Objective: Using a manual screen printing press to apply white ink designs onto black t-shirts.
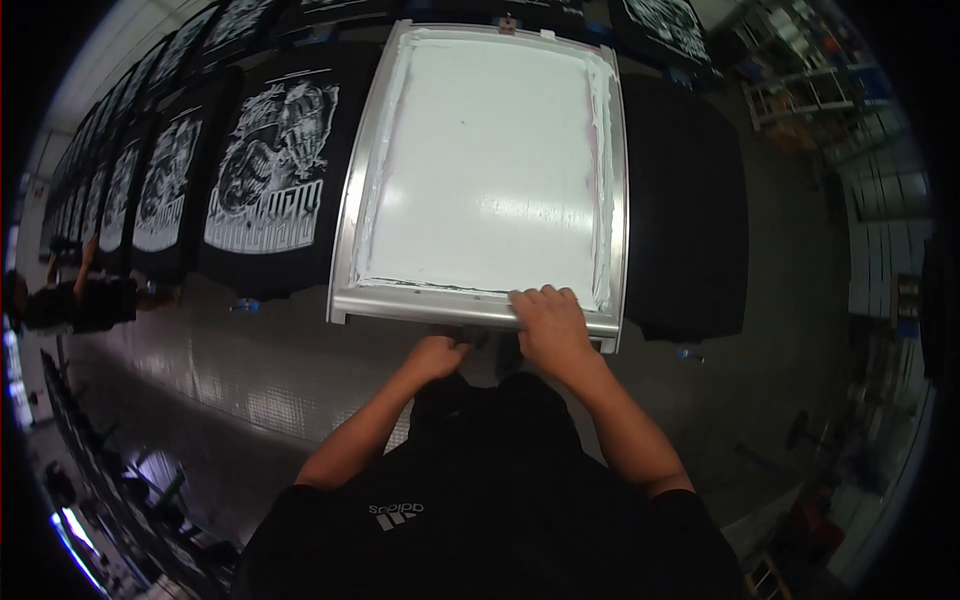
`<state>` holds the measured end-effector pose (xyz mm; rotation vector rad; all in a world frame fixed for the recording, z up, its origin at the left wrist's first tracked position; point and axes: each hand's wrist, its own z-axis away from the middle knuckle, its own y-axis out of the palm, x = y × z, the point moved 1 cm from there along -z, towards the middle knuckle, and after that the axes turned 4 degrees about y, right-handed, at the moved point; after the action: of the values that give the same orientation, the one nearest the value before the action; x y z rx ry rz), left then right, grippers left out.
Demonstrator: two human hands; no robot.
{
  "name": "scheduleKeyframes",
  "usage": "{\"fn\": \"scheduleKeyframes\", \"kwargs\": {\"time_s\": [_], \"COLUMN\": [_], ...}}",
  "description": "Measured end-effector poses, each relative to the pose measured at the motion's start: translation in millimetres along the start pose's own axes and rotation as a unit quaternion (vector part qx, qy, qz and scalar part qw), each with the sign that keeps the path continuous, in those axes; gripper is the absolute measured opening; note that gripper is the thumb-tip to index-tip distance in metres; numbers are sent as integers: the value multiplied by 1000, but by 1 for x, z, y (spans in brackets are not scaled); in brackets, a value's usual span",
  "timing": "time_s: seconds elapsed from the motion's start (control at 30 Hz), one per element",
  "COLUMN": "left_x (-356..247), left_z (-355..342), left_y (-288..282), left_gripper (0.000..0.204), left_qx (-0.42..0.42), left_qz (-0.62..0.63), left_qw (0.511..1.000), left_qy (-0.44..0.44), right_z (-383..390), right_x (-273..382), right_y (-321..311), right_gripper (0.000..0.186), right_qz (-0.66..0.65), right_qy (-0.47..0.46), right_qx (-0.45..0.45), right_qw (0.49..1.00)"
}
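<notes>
A metal-framed printing screen point(480, 150), spread with white ink along its inner edges, lies in front of me. My right hand point(548, 325) grips the front bar, fingers curled over its top. Below that bar, slightly left of middle, my left hand point(438, 352) has its fingers curled on something dark that I cannot make out, partly in shadow under the frame. Right of the screen, a black shirt point(685, 210) is laid flat; to its left lies another black shirt with a white illustrated print point(268, 170).
More printed black shirts point(160, 185) line boards to the left and behind. A co-worker point(80, 300) in dark clothing stands at the far left. A rack with rails point(130, 470) runs along the lower left; shelving point(800, 95) is at the upper right. Grey floor point(250, 370) shows below.
</notes>
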<state>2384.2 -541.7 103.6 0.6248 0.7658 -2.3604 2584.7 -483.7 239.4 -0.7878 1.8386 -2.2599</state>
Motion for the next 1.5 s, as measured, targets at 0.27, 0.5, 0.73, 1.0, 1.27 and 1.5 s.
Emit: {"fn": "scheduleKeyframes", "kwargs": {"time_s": [0.27, 0.5, 0.73, 1.0, 1.27, 1.5], "left_x": [50, 108, 50, -108, -211, -229], "left_z": [67, -20, 1, -103, -129, -154], "left_y": [-89, -171, -99, 51, 142, 151], "left_gripper": [37, 52, 48, 48, 46, 48], "left_qx": [-419, -422, -402, -419, -422, -431], "left_qz": [115, 301, 375, 324, 314, 284], "left_qw": [900, 855, 835, 835, 840, 853], "left_qy": [34, 29, 21, 147, 134, 79], "right_z": [17, -2, 50, 180, 244, 232], "right_x": [-143, -179, -239, -421, -549, -603], "right_y": [-42, 22, -26, -54, -72, -66], "right_gripper": [29, 27, 27, 29, 28, 33], "right_qz": [-289, -582, -574, -589, -599, -569], "right_qy": [179, 204, 218, 231, 229, 242], "right_qx": [31, -57, -73, -147, -125, -126], "right_qw": [940, 785, 786, 761, 757, 776]}}
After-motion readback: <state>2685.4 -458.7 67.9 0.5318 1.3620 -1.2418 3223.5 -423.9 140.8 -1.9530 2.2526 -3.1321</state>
